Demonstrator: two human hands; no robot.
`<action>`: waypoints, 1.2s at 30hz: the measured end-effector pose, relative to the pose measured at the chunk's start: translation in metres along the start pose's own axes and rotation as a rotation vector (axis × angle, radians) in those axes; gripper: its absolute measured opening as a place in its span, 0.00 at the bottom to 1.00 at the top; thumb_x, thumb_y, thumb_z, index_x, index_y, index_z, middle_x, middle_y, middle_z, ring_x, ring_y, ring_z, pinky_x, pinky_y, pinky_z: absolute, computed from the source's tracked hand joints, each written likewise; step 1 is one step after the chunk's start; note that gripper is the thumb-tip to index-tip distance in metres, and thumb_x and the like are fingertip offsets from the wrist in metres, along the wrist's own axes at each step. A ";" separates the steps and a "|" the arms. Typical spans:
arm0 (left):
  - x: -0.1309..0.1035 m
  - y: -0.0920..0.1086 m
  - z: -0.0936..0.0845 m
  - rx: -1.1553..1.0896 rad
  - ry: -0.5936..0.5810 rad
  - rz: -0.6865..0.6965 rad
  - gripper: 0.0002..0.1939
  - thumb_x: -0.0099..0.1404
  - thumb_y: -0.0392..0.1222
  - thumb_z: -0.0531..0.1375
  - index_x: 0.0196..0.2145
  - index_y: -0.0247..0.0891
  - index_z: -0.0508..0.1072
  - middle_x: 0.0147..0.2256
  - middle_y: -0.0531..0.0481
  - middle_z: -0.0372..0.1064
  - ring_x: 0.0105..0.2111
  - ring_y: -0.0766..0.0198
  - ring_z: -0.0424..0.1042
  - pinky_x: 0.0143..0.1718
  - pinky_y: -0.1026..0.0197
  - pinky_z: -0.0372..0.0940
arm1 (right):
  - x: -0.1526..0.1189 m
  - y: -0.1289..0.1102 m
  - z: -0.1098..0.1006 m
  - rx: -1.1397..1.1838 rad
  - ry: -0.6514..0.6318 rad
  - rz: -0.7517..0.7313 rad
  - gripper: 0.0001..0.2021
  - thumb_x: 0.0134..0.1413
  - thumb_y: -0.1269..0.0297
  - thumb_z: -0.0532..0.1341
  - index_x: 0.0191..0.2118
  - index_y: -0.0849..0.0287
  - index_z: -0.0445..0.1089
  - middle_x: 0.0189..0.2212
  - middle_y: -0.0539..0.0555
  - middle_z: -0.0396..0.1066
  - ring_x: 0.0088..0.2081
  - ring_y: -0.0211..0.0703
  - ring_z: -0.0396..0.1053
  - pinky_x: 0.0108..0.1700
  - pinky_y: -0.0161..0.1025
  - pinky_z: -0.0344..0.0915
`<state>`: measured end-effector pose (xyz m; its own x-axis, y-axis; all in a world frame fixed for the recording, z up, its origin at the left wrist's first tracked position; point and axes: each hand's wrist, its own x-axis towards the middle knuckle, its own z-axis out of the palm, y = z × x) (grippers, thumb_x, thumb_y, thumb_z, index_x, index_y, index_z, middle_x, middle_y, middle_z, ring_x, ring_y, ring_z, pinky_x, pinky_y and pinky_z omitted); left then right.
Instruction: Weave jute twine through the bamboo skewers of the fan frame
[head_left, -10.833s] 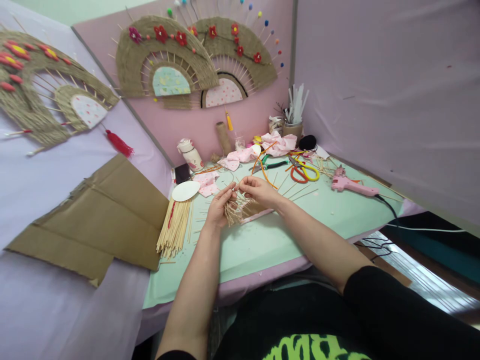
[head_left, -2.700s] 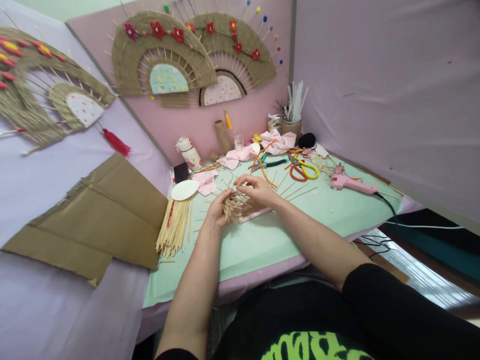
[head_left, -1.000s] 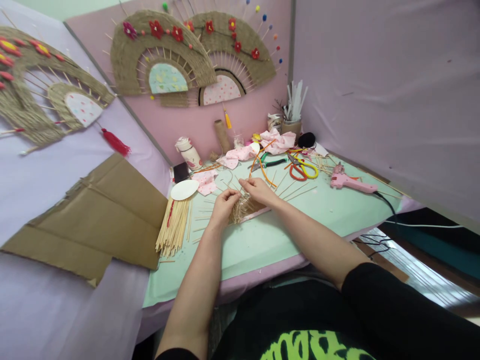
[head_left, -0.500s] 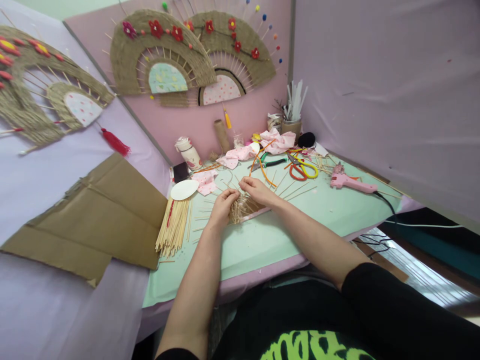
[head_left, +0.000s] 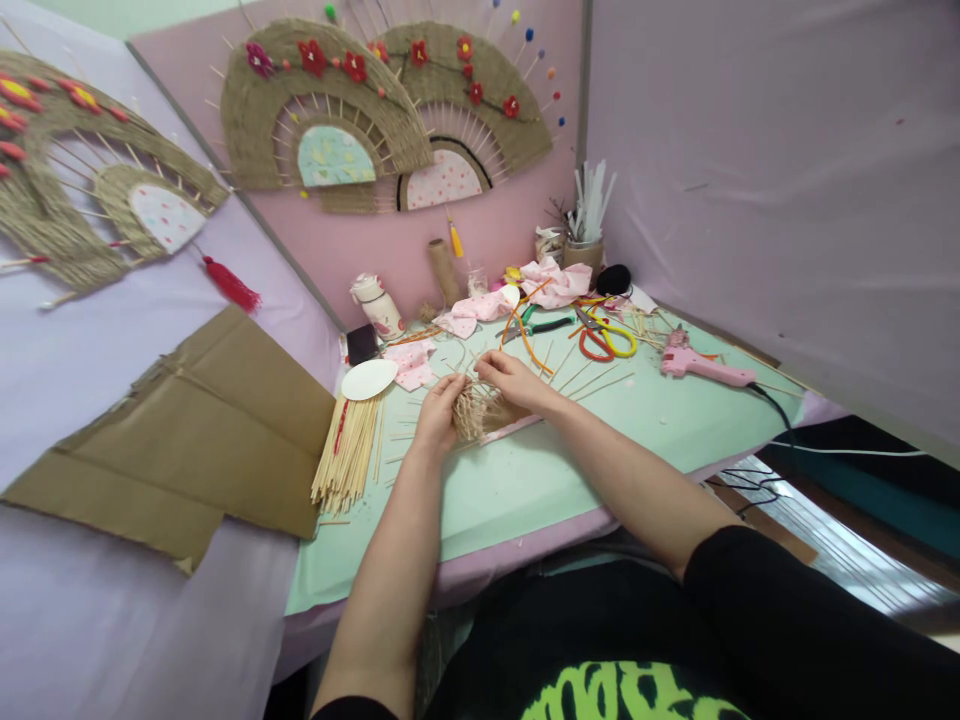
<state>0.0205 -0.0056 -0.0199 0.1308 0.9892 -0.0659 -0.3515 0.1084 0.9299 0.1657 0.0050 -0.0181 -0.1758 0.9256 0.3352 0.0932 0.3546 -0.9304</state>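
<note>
My left hand (head_left: 442, 408) is closed on a tangled bundle of tan twine (head_left: 471, 414), which hangs down from its fingertips. Close beside it, my right hand (head_left: 507, 376) pinches at the top of the twine, its fingers pressed together. Both hands are over a half-round brown piece (head_left: 511, 411) with a pink lower edge. Thin sticks (head_left: 600, 381) fan out from that piece across the green tabletop. The strand between my fingertips is too fine to follow.
Left of my hands lie a stick bundle (head_left: 347, 455), a white oval disc (head_left: 369, 380) and cardboard (head_left: 180, 430). Behind are pink cloth (head_left: 480, 312), green-handled pliers (head_left: 541, 326) and scissors (head_left: 611, 337). A pink glue gun (head_left: 705, 366) with a cord lies right. Twine fans (head_left: 255, 120) hang on the wall.
My left hand has shifted slightly left and up with the twine bundle, which shows more fully. My right hand has edged a little left and stays pinched.
</note>
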 end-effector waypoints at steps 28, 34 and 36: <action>0.006 0.002 -0.007 -0.202 -0.033 -0.088 0.13 0.59 0.49 0.58 0.36 0.36 0.69 0.27 0.51 0.68 0.24 0.66 0.68 0.28 0.63 0.63 | 0.006 0.009 -0.006 -0.069 0.242 0.046 0.18 0.49 0.49 0.56 0.21 0.59 0.62 0.18 0.46 0.58 0.24 0.35 0.55 0.30 0.35 0.53; 0.002 0.004 -0.003 -0.077 0.008 0.000 0.14 0.53 0.41 0.62 0.39 0.39 0.66 0.27 0.54 0.66 0.24 0.68 0.67 0.26 0.65 0.60 | 0.007 0.012 -0.005 -0.029 0.262 0.006 0.16 0.48 0.51 0.57 0.23 0.59 0.61 0.19 0.45 0.55 0.24 0.34 0.53 0.29 0.34 0.52; 0.000 0.003 -0.001 0.002 0.016 0.052 0.18 0.51 0.39 0.63 0.41 0.42 0.65 0.29 0.55 0.66 0.25 0.69 0.66 0.25 0.66 0.59 | 0.007 0.012 -0.005 -0.013 0.254 -0.001 0.15 0.49 0.52 0.57 0.23 0.59 0.60 0.19 0.45 0.55 0.24 0.34 0.52 0.29 0.34 0.52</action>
<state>0.0186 -0.0051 -0.0177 0.0972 0.9950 -0.0231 -0.3561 0.0565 0.9327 0.1705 0.0159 -0.0262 0.0763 0.9282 0.3642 0.1057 0.3557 -0.9286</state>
